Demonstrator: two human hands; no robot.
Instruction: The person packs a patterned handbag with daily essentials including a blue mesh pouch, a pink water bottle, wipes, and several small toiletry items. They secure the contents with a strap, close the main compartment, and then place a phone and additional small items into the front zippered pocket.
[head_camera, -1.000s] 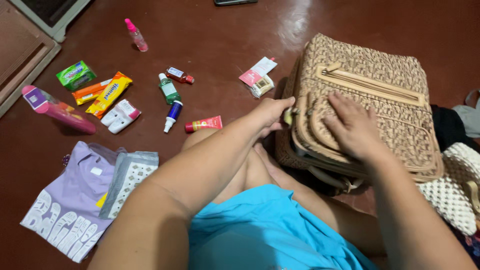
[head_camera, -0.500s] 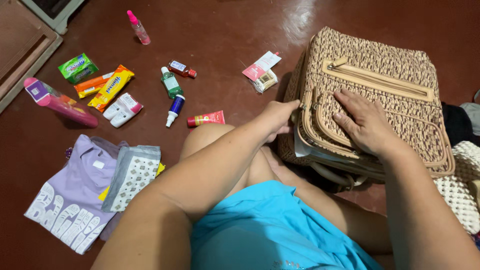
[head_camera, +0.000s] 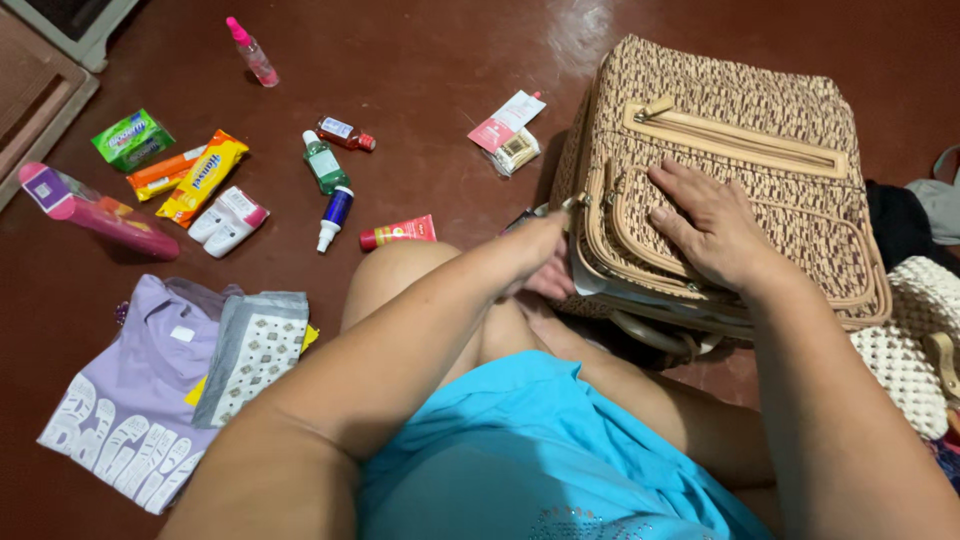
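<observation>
A tan woven bag (head_camera: 740, 110) with zipped front pockets lies on the dark red floor in front of my knees. My left hand (head_camera: 545, 258) reaches across my knee to the bag's left edge. Its fingers are curled against that edge, just below a metal zipper pull (head_camera: 576, 201); what they pinch is hidden. My right hand (head_camera: 705, 225) lies flat on the bag's front pocket with the fingers spread, pressing down and holding nothing.
Small items lie scattered on the floor at left: a red tube (head_camera: 398, 232), green bottle (head_camera: 325, 165), blue bottle (head_camera: 335, 215), yellow and orange packets (head_camera: 205, 175), pink spray bottle (head_camera: 252, 52), sachets (head_camera: 508, 130). Folded lilac shirt (head_camera: 130, 400) and grey cloth (head_camera: 255, 345) lower left. White woven bag (head_camera: 915, 340) right.
My left hand has slid down the bag's left edge toward my body. My right hand stays flat on the bag's front.
</observation>
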